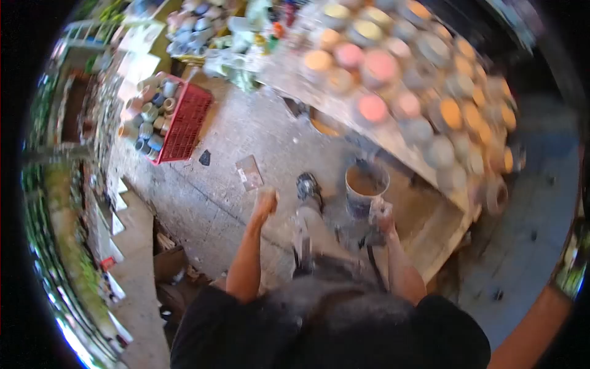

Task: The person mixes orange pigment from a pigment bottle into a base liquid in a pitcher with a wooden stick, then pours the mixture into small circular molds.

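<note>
My left hand (pixel 265 203) hangs in front of me over the concrete floor, its fingers curled into a fist, and I see nothing in it. My right hand (pixel 382 215) is smeared with pale grey and closed beside the rim of a bucket (pixel 359 200). Whatever it may hold is blurred and I cannot make it out. Brownish liquid or mud shows inside the bucket. My shoe (pixel 308 186) is on the floor between the two hands.
A wooden table (pixel 439 179) at the right carries many round pots with orange, pink and grey tops. A red crate (pixel 185 123) full of small jars stands at the left. A flat tile (pixel 249 172) lies ahead. Another person's arm (pixel 534 329) shows at lower right.
</note>
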The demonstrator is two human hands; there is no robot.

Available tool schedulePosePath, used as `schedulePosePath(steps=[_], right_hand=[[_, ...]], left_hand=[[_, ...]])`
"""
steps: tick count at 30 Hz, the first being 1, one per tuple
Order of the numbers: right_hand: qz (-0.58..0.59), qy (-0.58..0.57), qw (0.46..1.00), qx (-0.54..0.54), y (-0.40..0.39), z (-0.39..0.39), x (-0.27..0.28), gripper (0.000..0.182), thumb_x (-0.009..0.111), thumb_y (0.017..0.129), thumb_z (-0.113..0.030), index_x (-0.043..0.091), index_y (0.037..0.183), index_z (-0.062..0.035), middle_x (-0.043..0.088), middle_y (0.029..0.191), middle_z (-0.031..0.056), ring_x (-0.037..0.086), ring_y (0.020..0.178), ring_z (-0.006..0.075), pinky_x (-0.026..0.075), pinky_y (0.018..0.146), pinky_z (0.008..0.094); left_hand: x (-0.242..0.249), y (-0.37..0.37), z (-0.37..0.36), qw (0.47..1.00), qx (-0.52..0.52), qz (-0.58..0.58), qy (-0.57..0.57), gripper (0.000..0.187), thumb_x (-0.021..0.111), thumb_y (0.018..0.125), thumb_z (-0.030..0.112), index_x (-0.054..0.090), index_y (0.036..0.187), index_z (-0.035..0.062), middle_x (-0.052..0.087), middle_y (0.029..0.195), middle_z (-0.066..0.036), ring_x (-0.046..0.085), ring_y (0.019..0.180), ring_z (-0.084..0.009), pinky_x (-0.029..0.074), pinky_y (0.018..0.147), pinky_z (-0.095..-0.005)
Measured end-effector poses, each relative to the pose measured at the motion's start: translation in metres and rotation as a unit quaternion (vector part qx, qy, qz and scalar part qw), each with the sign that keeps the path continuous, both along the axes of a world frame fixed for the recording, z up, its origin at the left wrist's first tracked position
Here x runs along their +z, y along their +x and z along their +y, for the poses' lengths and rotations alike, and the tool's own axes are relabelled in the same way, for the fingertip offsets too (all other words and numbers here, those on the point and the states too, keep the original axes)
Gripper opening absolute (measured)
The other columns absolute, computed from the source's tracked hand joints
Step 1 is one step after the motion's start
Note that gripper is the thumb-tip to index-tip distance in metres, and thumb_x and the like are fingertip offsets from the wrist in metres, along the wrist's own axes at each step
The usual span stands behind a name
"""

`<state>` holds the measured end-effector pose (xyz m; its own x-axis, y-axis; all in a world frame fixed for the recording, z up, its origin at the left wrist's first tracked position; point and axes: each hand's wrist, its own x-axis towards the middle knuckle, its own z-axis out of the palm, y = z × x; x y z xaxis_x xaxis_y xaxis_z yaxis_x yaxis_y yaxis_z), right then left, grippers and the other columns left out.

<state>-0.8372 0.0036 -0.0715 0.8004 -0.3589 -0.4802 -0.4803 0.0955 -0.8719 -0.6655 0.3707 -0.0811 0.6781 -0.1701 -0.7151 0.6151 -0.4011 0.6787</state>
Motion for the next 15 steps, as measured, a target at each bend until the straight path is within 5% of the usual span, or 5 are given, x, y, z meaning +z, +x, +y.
schedulePosePath(steps=[7, 9, 11, 14, 15], right_hand=[[-0.129, -0.095, 0.971, -0.178, -0.212, -0.083, 0.113, 0.038, 0.060, 0.080, -0.020, 0.042, 0.050, -0.0048, 0.035, 0.047, -0.0049, 0.031, 0.046, 0.0061, 0.024, 0.041, 0.0266], [-0.142, -0.158, 0.957, -0.199, -0.278, -0.112, 0.112, 0.036, 0.061, 0.077, -0.018, 0.042, 0.050, -0.0040, 0.035, 0.046, -0.0032, 0.030, 0.046, 0.0073, 0.025, 0.042, 0.0277], [-0.192, -0.227, 0.927, -0.230, -0.318, -0.146, 0.116, 0.038, 0.062, 0.077, -0.018, 0.042, 0.049, -0.0033, 0.035, 0.045, 0.0000, 0.030, 0.045, 0.0097, 0.026, 0.043, 0.0301], [-0.112, -0.206, 0.916, -0.325, -0.388, -0.175, 0.121, 0.038, 0.061, 0.078, -0.021, 0.044, 0.051, -0.0013, 0.038, 0.046, 0.0028, 0.032, 0.046, 0.0120, 0.028, 0.044, 0.0311], [-0.058, -0.192, 0.912, -0.359, -0.404, -0.185, 0.126, 0.038, 0.061, 0.078, -0.023, 0.045, 0.052, 0.0001, 0.040, 0.047, 0.0043, 0.034, 0.046, 0.0134, 0.029, 0.044, 0.0313]], left_hand=[[0.007, -0.034, -0.219, 0.965, -0.220, -0.129, 0.062, 0.038, 0.043, 0.090, 0.030, 0.047, 0.061, 0.0065, 0.038, 0.045, -0.002, 0.034, 0.036, -0.0141, 0.027, 0.037, -0.0322], [0.061, -0.083, -0.281, 0.972, -0.224, -0.022, -0.066, 0.027, 0.042, 0.090, 0.022, 0.050, 0.071, 0.0051, 0.042, 0.046, -0.006, 0.036, 0.036, -0.0179, 0.032, 0.038, -0.0352], [0.059, -0.127, -0.337, 0.913, -0.356, -0.195, -0.047, 0.024, 0.041, 0.092, 0.020, 0.050, 0.075, 0.0050, 0.044, 0.050, -0.006, 0.038, 0.040, -0.0172, 0.034, 0.041, -0.0331], [0.153, -0.224, -0.446, 0.889, -0.424, -0.166, -0.057, 0.014, 0.045, 0.090, 0.014, 0.052, 0.084, 0.0035, 0.051, 0.063, -0.009, 0.048, 0.054, -0.0219, 0.040, 0.051, -0.0362], [0.152, -0.246, -0.468, 0.750, -0.493, -0.433, -0.089, 0.012, 0.046, 0.090, 0.013, 0.052, 0.087, 0.0032, 0.051, 0.064, -0.008, 0.049, 0.057, -0.0213, 0.040, 0.052, -0.0351]])
